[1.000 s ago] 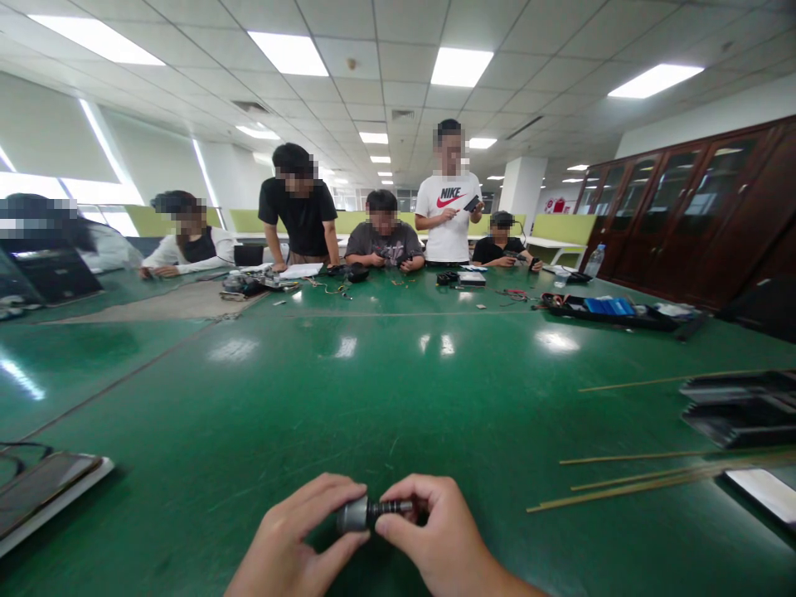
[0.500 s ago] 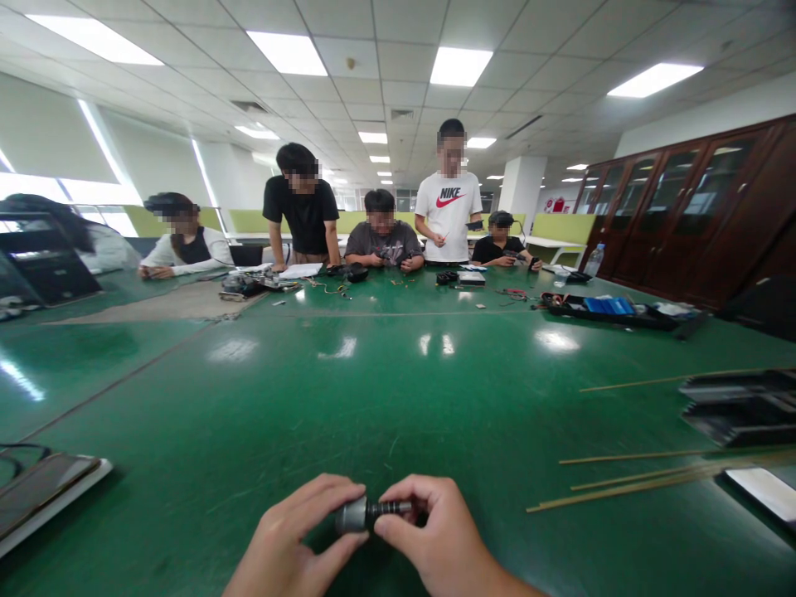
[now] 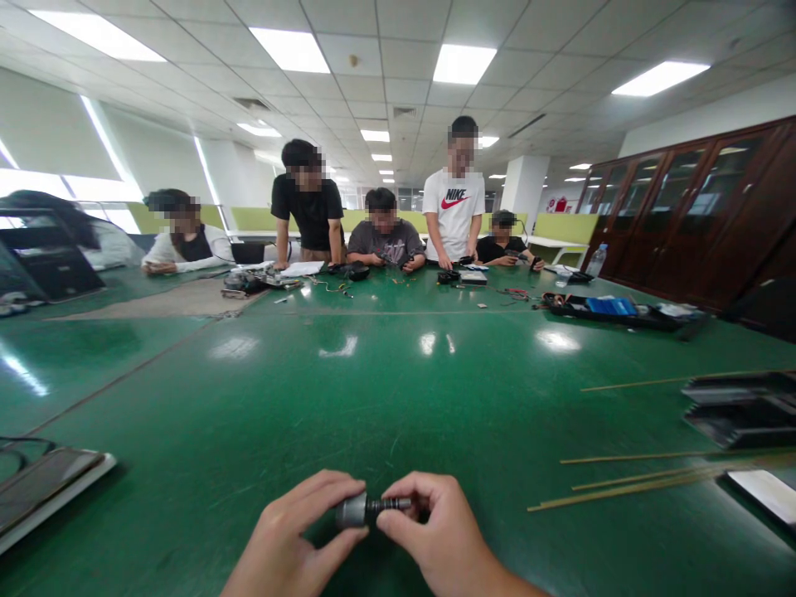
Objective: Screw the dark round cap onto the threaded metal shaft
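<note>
Near the bottom centre of the head view, my left hand [image 3: 298, 531] pinches a grey metal cylinder [image 3: 353, 512] between thumb and fingers. A dark ribbed shaft [image 3: 389, 504] with a shiny tip sticks out of the cylinder to the right. Thumb and fingers of my right hand [image 3: 432, 522] close round that shaft. The piece lies level just above or on the green tabletop [image 3: 348, 398]; I cannot tell which. My palms and lower fingers are partly hidden.
Thin brass-coloured rods [image 3: 609, 495] and black channel-shaped parts [image 3: 740, 406] lie at right, beside a white-edged phone-like slab [image 3: 764, 493]. A flat device [image 3: 50, 497] is at left. Across the table are several people, a black tray [image 3: 609, 311], and electronic parts [image 3: 254, 280].
My hands keep nearly the same grip on the metal piece. Across the table, the person in the white T-shirt has lowered both hands to the parts on the tabletop.
</note>
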A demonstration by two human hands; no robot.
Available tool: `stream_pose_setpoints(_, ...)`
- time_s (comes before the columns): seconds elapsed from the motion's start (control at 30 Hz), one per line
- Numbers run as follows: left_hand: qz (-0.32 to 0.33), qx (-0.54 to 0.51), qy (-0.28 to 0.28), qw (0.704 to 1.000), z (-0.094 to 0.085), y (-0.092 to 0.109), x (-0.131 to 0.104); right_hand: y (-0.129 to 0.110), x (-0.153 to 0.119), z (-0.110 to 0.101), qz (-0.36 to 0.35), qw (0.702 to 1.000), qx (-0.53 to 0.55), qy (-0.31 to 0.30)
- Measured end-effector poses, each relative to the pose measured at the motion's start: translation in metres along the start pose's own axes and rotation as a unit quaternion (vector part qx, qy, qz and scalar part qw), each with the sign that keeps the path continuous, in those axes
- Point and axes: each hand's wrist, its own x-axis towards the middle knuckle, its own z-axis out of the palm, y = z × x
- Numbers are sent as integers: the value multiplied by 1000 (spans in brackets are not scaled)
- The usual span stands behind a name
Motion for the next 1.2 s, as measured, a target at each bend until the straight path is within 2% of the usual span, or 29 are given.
stream_pose_setpoints(1.2,-2,13,9,1000,-5,-3,2,-12,-1,-2,-5,1000,17,-6)
